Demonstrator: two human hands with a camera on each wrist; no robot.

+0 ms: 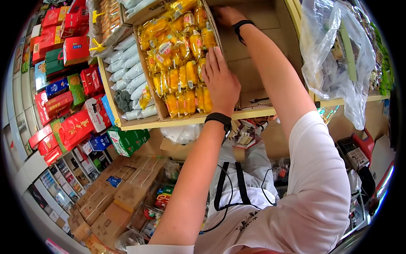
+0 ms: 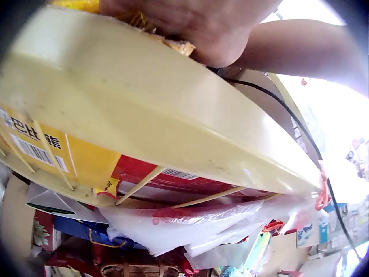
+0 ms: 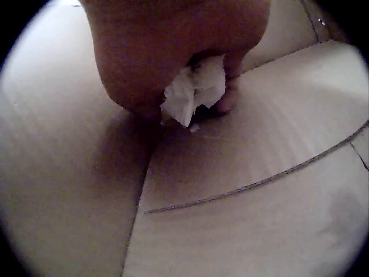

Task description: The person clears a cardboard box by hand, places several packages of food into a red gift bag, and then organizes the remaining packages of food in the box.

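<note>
My left hand [image 1: 222, 82] lies with extended fingers over the right edge of a cardboard box of yellow-wrapped snacks [image 1: 173, 78]. In the left wrist view its heel rests close above a pale yellow shelf rim [image 2: 132, 109]. My right hand [image 1: 230, 17] reaches into the far end of the neighbouring cardboard box [image 1: 249, 80], partly hidden behind the divider wall. Seen from the right wrist, that hand's fingers curl round a crumpled, torn piece of white tissue [image 3: 193, 92], low over the brown cardboard floor [image 3: 242, 156].
Left of the snacks lie several pale wrapped packets [image 1: 131, 72]. A clear plastic bag [image 1: 338, 55] hangs at the right. Red gift boxes [image 1: 76, 127] fill the far left, and stacked cartons [image 1: 114, 199] stand below. A dark cord [image 2: 288, 115] crosses by the shelf rim.
</note>
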